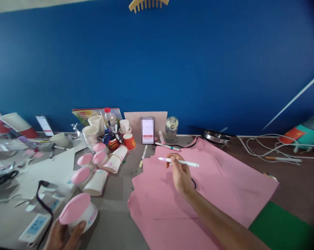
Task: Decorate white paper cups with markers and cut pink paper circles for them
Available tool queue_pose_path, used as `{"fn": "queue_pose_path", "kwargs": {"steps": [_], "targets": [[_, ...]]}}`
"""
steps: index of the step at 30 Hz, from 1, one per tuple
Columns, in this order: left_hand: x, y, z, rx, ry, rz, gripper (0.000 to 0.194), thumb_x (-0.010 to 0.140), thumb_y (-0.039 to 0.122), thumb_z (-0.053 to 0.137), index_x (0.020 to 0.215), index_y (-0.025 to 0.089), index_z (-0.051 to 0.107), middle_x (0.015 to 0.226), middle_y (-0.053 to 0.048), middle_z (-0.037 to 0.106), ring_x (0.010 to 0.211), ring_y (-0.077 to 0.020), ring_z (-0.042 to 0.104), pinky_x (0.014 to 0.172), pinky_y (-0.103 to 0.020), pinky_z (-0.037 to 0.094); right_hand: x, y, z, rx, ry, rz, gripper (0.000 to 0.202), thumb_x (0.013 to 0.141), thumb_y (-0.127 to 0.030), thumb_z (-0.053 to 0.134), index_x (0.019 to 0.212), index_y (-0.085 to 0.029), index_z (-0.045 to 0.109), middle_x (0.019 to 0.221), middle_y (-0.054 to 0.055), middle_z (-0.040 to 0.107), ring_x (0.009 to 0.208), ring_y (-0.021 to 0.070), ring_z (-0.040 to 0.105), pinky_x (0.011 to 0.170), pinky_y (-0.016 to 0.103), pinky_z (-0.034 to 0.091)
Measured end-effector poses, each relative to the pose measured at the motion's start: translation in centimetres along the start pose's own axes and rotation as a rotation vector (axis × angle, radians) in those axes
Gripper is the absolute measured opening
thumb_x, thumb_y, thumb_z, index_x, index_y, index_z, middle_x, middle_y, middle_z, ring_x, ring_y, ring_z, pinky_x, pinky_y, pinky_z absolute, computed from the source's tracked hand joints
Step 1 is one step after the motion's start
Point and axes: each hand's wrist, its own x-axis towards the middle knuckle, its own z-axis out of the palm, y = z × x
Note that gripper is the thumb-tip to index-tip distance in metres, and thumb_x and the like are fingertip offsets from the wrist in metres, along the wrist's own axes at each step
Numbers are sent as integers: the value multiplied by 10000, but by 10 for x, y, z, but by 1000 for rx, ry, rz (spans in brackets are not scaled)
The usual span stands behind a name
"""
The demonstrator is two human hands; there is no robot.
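Note:
At the lower left, my left hand (65, 234) grips a white paper cup (88, 217) whose top is covered by a pink paper disc (76, 207). Blue and purplish marks show on the cup's side. My right hand (179, 172) is closed around a slim white marker (185, 163) with a pink band, held almost level above large pink paper sheets (172, 208). Beyond my left hand lie several similar cups with pink tops, such as one pink-topped cup (81, 176). Beside them a white cup (95, 182) rests on its side.
A power strip (34, 227) with a black cable lies at the left, near scissors (7, 177). Along the blue wall stand a phone (147, 130), a glass jar (171, 128), a red cup (129, 141) and a bottle (110, 119). White cables (253, 146) run across the right side.

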Motion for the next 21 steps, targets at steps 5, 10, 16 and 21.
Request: {"fn": "queue_pose_path", "kwargs": {"steps": [5,10,16,21], "targets": [[7,5,-2,208,73,-8,547,643,673,545,901,191,567,743,-45,622,738,-287,601,668,-397,486,-2,-1,1,9,-23,19,299,863,-474,512,785,-197,594,629,-9,530,610,153,473,609,283,372],[13,-5,6,293,127,2,471,710,568,521,993,195,566,971,-129,638,992,-369,599,827,-460,463,0,0,1,4,-25,14,302,869,-472,507,780,-197,594,623,-6,523,614,157,470,615,286,379],[17,1,9,385,123,-106,507,726,524,504,1069,157,572,898,-167,651,1012,-448,594,798,-514,473,1,1,1,-35,-22,32,300,866,-476,509,793,-200,603,607,-8,532,617,163,482,612,286,389],[-3,-2,6,347,96,-111,672,770,560,484,1316,169,441,1250,-203,566,1213,-439,489,932,-560,429,2,-1,1,-51,-24,42,290,863,-464,513,793,-199,606,611,-10,536,627,163,490,626,286,396]]}}
